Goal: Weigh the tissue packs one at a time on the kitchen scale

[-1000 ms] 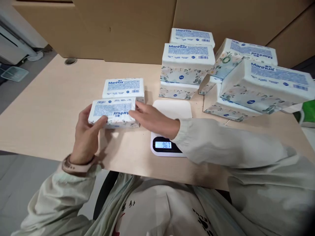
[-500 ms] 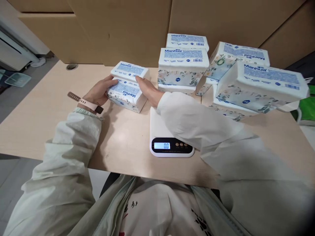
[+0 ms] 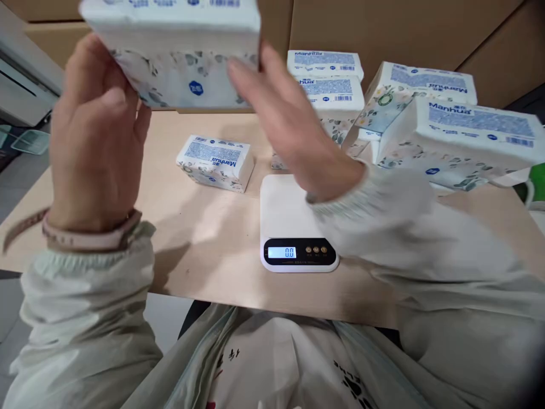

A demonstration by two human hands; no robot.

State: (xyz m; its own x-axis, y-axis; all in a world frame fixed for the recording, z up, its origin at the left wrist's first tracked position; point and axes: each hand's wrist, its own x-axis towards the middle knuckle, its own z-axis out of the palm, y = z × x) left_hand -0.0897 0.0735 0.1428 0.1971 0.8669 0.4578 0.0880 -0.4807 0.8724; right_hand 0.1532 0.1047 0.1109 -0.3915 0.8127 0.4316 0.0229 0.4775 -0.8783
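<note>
My left hand [image 3: 100, 130] and my right hand [image 3: 293, 119] grip the two ends of one white tissue pack [image 3: 179, 62] with a floral side, raised high above the table and cut off by the top of the view. Below it, a second tissue pack [image 3: 215, 162] printed "Manhua" lies on the table. A white scale [image 3: 285, 207] reads 0.0 and has nothing on its visible plate; my right forearm covers its right part.
Several more tissue packs [image 3: 464, 136] are stacked on the right of the wooden table [image 3: 230, 244]. Cardboard [image 3: 383, 34] stands along the back. Something green [image 3: 537, 182] shows at the right edge.
Both hands have risen toward the camera with one pack lifted between them. The other pack stays on the table, now untouched.
</note>
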